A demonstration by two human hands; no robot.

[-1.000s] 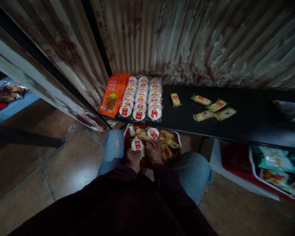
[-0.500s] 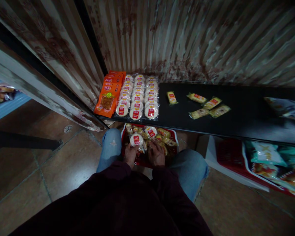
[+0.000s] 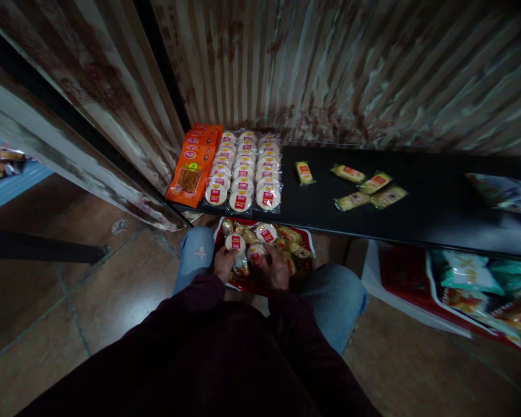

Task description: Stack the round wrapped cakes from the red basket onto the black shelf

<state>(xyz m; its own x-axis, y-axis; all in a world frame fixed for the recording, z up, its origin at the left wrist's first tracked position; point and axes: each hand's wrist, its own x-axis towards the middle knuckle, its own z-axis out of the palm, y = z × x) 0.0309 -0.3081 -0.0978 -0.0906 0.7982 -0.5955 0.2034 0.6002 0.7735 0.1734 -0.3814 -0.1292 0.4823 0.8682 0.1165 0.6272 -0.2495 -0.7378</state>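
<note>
Leftward since the earlier frame, the left hand [image 3: 223, 264] has drawn its round cracker [image 3: 235, 242] away from the right hand [image 3: 278, 270], beside which a second cracker [image 3: 255, 255] now shows. Pinched at its lower edge, probably to spare it from crushing, the round cracker sits just beyond the left fingertips. The second cracker lies against the right hand's curled fingers; whether they grip it, one cannot tell. Both are over the red basket [image 3: 311, 241], set between the knees [image 3: 198, 248] seemingly for easy reach.

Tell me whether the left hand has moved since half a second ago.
Yes: against the black shelf, the left hand has moved leftward and slightly nearer it.
</note>
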